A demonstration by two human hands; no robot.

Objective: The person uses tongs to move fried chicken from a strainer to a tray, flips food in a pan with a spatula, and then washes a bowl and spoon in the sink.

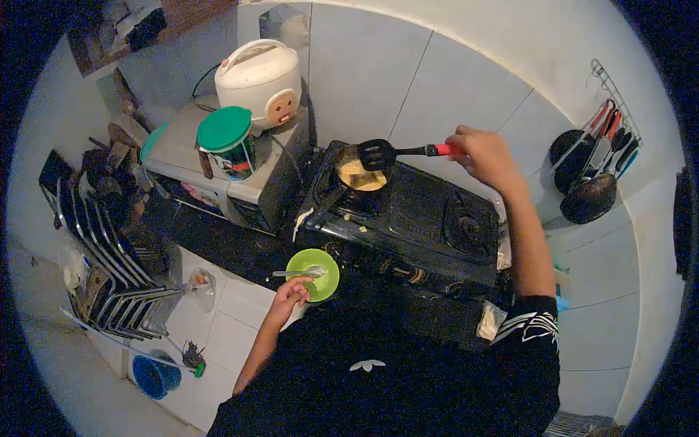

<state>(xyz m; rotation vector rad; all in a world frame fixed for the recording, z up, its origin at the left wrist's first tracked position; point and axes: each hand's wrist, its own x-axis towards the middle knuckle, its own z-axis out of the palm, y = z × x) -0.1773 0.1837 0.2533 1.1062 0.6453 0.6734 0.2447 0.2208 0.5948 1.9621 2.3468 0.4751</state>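
Tiled wall (364, 73) | right grip (482, 156): clasping spatula (377, 154) over pan (349, 155) | left grip (293, 293): holding green bowl (330, 284)

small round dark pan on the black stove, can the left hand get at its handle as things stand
Probably not: the left hand seems taken up with the round bright green bowl. Otherwise the way looks free: the dark handle angles towards that side.

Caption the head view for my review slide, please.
Right hand holds a red-handled spatula over a pan on the stove; left hand holds a green bowl with a spoon inside.
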